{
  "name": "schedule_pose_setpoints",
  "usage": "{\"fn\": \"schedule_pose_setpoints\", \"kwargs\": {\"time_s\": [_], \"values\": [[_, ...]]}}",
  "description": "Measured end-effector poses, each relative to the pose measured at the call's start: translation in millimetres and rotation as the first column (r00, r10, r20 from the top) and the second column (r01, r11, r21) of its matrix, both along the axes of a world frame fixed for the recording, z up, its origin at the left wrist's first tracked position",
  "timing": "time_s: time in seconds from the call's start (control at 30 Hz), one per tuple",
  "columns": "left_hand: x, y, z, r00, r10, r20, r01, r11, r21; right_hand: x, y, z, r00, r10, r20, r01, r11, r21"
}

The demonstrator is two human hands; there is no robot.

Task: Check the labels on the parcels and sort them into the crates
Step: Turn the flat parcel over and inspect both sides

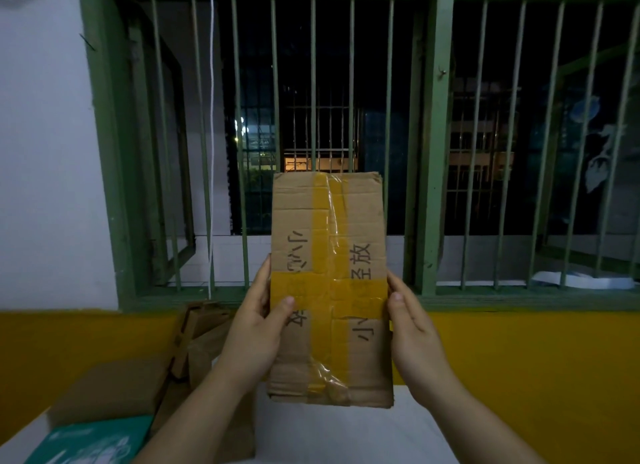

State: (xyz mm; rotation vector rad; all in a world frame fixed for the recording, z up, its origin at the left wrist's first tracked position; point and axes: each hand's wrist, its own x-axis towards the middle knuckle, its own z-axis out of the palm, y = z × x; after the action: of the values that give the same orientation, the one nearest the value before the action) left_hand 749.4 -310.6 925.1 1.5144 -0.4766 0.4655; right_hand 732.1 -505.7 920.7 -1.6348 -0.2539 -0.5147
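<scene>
now both hands, left hand (pixel 256 328) and right hand (pixel 412 328), grip the flat brown cardboard parcel with yellow tape (pixel 329 287) upright above the white table (pixel 346 432) for label reading; next probably choosing a crate.

- My left hand (pixel 254 328) covers part of the writing on the parcel (pixel 329 290); yellow tape hides more.
- The teal box (pixel 93 443) is cut off by the bottom edge.
- Cardboard pieces (pixel 201 339) sit half hidden behind my left forearm.
</scene>
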Motion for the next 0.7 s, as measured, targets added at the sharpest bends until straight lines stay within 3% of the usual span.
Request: {"fn": "schedule_pose_setpoints", "kwargs": {"time_s": [0.23, 0.43, 0.7], "values": [[-2, 5, 1, 0.998, 0.06, -0.01, -0.06, 0.998, -0.019, 1, 0, 5, 0.998, 0.011, -0.068, -0.014, 0.999, -0.047], [-5, 6, -1, 1.0, 0.017, -0.016, -0.017, 1.0, -0.014, 4, -13, 8, 0.969, 0.159, -0.191, -0.169, 0.985, -0.036], [-3, 11, 4, 0.999, 0.01, -0.032, -0.01, 1.0, 0.017, 13, -25, -7, 0.98, -0.106, -0.17, 0.082, 0.987, -0.141]]}}
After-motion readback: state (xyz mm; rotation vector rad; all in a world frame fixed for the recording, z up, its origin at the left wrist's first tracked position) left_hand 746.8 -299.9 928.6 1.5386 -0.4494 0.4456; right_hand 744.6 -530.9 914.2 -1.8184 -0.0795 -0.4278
